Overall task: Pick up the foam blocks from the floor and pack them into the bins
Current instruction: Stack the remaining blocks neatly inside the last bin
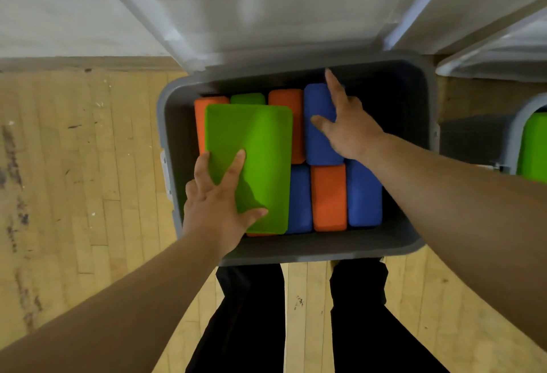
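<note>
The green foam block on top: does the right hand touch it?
No, only the left hand lies on the green block; the right hand rests on a blue block.

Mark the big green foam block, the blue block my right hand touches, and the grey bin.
Green foam block [257, 150]: head view, centre of its top face.
Far blue foam block [321, 147]: head view, near end of its top.
Grey bin [325, 249]: head view, near wall's rim.
</note>
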`<action>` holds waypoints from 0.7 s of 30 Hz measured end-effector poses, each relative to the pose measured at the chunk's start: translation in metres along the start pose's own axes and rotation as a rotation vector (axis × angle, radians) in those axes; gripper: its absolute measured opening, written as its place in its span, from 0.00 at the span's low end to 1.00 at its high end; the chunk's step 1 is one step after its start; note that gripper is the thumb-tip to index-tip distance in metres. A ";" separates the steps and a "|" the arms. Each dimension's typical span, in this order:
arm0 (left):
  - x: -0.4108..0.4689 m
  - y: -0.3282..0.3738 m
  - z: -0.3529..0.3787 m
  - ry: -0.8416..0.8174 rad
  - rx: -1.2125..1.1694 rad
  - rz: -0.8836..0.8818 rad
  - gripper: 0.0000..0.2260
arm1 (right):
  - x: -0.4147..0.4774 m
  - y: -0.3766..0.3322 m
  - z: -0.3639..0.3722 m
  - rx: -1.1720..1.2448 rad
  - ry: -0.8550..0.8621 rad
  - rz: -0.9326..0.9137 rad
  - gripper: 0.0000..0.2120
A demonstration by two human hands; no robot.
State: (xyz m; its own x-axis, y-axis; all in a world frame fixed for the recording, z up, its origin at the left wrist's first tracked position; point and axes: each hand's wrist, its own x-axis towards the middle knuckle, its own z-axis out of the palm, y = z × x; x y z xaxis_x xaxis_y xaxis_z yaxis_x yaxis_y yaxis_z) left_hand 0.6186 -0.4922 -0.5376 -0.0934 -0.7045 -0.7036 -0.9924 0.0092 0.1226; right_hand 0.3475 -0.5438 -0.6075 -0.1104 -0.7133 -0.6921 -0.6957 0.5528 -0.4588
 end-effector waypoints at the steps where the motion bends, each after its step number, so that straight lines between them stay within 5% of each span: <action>1: 0.002 -0.001 0.001 0.007 -0.005 0.010 0.51 | 0.008 0.006 0.003 -0.009 -0.004 0.009 0.40; 10: 0.009 -0.017 0.008 0.003 -0.044 0.037 0.52 | 0.012 0.014 0.037 -0.150 0.212 0.048 0.44; 13: 0.002 -0.015 0.005 -0.023 -0.189 -0.039 0.52 | -0.033 0.003 0.048 0.041 0.301 0.054 0.41; 17: 0.000 -0.011 0.000 -0.059 -0.338 -0.111 0.52 | -0.095 -0.001 0.096 0.124 -0.043 0.032 0.31; 21: -0.011 -0.006 0.001 -0.073 -0.490 -0.079 0.52 | -0.123 0.000 0.092 0.529 -0.191 0.044 0.35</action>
State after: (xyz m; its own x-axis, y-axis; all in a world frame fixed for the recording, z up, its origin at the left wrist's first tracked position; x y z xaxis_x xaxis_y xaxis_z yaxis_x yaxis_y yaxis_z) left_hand 0.6259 -0.4834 -0.5314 -0.0426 -0.6377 -0.7691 -0.8440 -0.3889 0.3693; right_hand 0.4264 -0.4167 -0.5737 0.0334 -0.6216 -0.7826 -0.2376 0.7557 -0.6103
